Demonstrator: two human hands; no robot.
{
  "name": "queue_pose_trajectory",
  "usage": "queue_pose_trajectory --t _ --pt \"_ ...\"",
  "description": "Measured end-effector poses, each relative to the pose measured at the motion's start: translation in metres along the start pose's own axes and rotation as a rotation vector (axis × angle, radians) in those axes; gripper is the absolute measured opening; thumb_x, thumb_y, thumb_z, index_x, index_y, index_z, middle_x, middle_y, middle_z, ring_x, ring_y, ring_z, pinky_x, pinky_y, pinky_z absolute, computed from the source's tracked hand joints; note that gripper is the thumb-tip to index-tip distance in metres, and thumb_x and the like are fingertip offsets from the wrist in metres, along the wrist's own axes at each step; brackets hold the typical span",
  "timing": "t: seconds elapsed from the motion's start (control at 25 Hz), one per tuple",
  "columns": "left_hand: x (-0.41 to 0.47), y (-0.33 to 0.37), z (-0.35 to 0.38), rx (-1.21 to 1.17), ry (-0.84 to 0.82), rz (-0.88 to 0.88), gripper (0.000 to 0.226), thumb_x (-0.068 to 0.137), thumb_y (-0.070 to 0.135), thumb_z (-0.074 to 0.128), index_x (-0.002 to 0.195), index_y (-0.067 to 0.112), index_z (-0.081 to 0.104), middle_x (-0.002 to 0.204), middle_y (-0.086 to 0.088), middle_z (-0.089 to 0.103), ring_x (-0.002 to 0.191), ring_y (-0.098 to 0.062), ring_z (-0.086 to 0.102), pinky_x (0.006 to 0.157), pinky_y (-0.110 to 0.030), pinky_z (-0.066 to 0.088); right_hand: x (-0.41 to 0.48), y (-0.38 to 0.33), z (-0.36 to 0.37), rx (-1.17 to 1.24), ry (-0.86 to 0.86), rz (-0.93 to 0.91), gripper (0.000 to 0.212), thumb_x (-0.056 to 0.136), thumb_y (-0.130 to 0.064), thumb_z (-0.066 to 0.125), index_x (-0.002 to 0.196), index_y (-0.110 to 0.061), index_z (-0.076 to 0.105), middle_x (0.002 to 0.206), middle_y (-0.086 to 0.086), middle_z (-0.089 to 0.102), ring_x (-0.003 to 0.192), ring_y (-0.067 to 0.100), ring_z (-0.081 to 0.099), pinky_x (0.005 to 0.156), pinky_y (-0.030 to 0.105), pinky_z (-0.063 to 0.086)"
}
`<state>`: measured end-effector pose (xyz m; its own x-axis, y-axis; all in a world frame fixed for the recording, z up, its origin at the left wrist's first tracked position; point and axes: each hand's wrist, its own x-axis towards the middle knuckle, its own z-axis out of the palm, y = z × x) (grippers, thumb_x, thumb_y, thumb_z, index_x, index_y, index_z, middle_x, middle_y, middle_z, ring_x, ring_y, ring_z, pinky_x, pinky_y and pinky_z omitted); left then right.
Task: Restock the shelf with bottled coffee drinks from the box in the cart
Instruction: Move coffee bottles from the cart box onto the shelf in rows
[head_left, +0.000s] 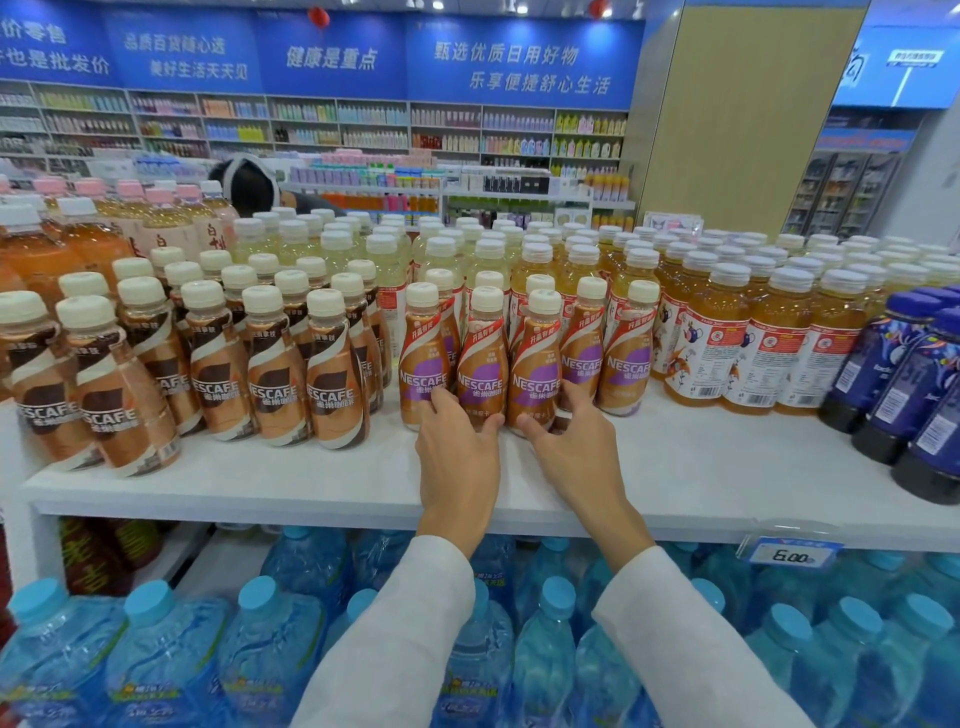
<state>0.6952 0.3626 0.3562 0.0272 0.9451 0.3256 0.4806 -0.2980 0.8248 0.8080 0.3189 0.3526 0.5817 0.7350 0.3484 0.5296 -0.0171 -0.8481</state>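
A person in white sleeves (395, 649) reaches with both hands to the front row of purple-labelled coffee bottles (626, 364) on a white store shelf (701, 467). The left hand (460, 457) has its grip curled round the second bottle from the left (482, 364), fingers on the bottle's left side and thumb low on its right. The right hand (574, 447) has its grip clasped on the third bottle (535, 379), thumb to the left and fingers pushed in between it and the next bottle. Both bottles stand upright on the shelf, touching their neighbours. Just to the left stand ranks of brown-labelled coffee bottles (332, 384). To the right are orange tea bottles (727, 353) and, at the far edge, dark blue bottles (909, 374). Pale drinks with white caps (384, 260) crowd close behind the row. Blue-capped water bottles (270, 639) fill the shelf below, near a price tag (792, 556) reading 6.00. Another person's head (244, 182) shows beyond the display.
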Motion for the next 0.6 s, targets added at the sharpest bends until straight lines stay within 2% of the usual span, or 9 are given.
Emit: queue_pose_trajectory --t 0.12,0.28,0.44,0.6 --pt "-0.001 0.0003 0.002 0.004 -0.001 -0.01 0.059 0.092 0.039 0.069 0.137 0.013 0.043 0.14 -0.009 0.047 0.125 -0.026 0.053 0.1 -0.038 0.05 -0.0025 0.0 0.0004 -0.014 -0.003 -0.008 0.062 0.091 -0.033 0.071 0.146 -0.021 0.044 0.141 -0.002 0.058 0.125 0.017 0.058 0.101 0.029 0.047" --pt "-0.0029 0.0022 0.0031 0.023 0.012 -0.015 0.06 0.093 0.04 0.067 0.141 0.013 0.041 0.142 -0.008 0.046 0.128 -0.026 0.052 0.102 -0.039 0.051 -0.0028 -0.0007 0.0015 -0.035 0.002 -0.008 0.064 0.092 -0.035 0.07 0.148 -0.021 0.042 0.144 -0.002 0.056 0.128 0.018 0.057 0.106 0.035 0.048" --pt "-0.0019 0.0018 0.0027 0.025 0.017 -0.019 0.057 0.093 0.04 0.067 0.138 0.013 0.044 0.139 -0.008 0.049 0.125 -0.025 0.054 0.1 -0.038 0.051 -0.003 -0.0011 0.0015 -0.016 0.0 -0.014 0.062 0.091 -0.034 0.071 0.146 -0.022 0.044 0.141 -0.003 0.058 0.125 0.016 0.058 0.101 0.029 0.047" --pt "-0.002 0.0021 0.0031 0.029 0.016 -0.031 0.057 0.092 0.042 0.067 0.136 0.015 0.044 0.138 -0.007 0.05 0.125 -0.024 0.054 0.1 -0.039 0.053 -0.0036 -0.001 0.0032 -0.023 0.006 -0.008 0.062 0.092 -0.035 0.07 0.147 -0.022 0.044 0.142 -0.003 0.058 0.126 0.017 0.058 0.105 0.035 0.049"
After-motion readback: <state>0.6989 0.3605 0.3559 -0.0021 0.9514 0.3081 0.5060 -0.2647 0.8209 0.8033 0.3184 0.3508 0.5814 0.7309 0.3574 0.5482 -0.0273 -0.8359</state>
